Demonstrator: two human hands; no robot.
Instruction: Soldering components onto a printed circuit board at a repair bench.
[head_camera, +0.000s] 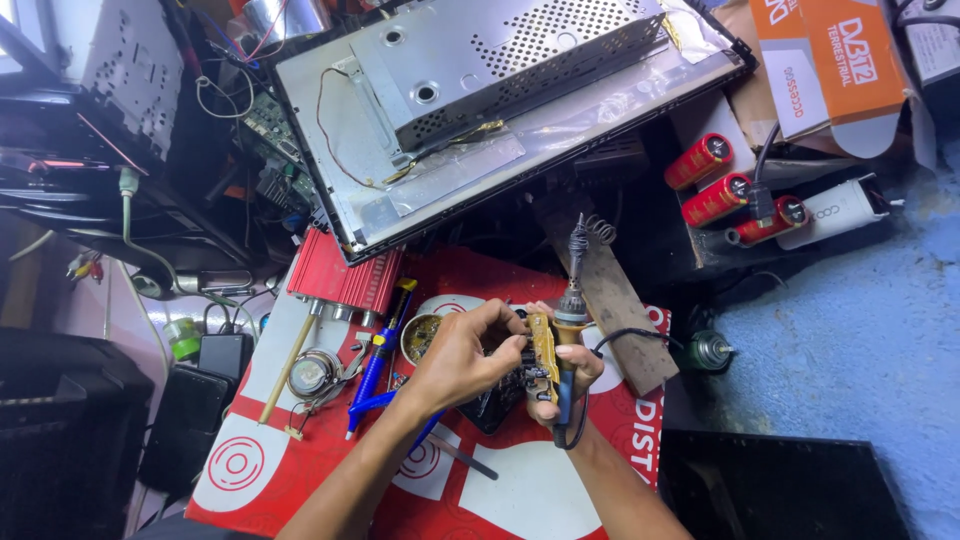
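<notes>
My left hand (462, 358) pinches a small yellow-brown circuit board (541, 348), held upright above a red and white mat (520, 490). Dark parts hang from the board's lower side. My right hand (572, 385) grips a soldering iron (568, 335) by its blue handle, right beside the board, with its metal tip pointing up and away from me. The iron's black cable (625, 336) loops off to the right. Just beyond the tip, a wire coil stand (583, 236) rises from a wooden plank (610, 300).
A large metal chassis (500, 90) lies at the top. A red finned amplifier (345, 275), a blue tool (382, 352), a round tin (420, 336) and a small speaker (312, 373) sit left of my hands. Red capacitors (715, 198) and cardboard boxes (840, 60) are at right.
</notes>
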